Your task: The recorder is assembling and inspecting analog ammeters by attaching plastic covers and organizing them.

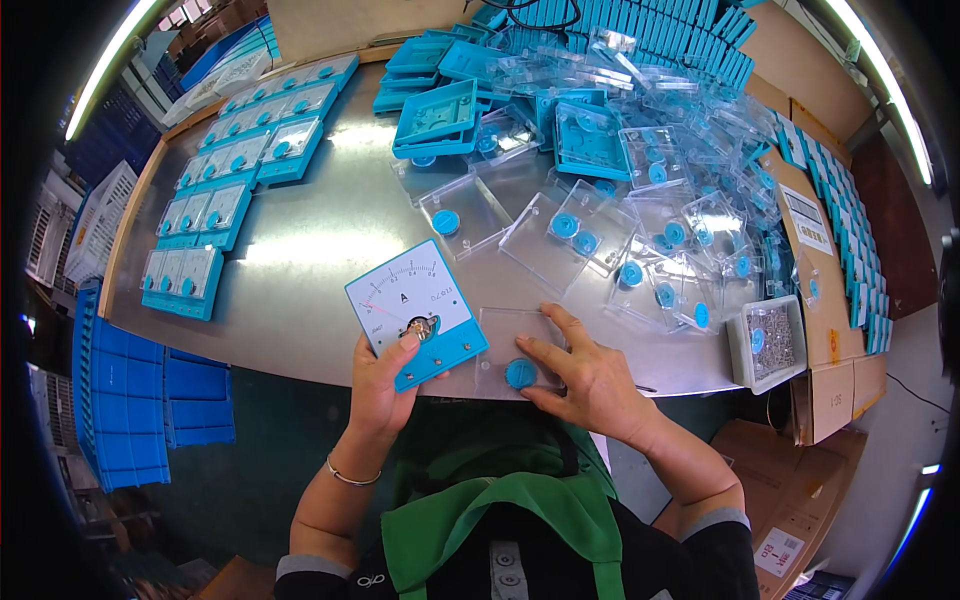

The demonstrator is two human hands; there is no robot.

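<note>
My left hand (378, 388) grips a square ammeter (405, 285) with a white dial, a needle and a blue lower strip. The thumb lies over its exposed metal movement, and the meter is tilted with its face up. Just right of it, at the table's front edge, lies a clear plastic cover (495, 335) with a round blue knob (520, 373). My right hand (600, 385) holds this cover by its right part, the thumb beside the knob and the fingers reaching to the far edge. Meter and cover lie close together.
Covered meters (240, 155) stand in rows on the left of the metal table (350, 220). Loose clear covers (650, 235) heap up at the right, with blue trays (437, 118) behind. A white bin (740, 350) of small parts sits at the right edge, beside cardboard (830, 350).
</note>
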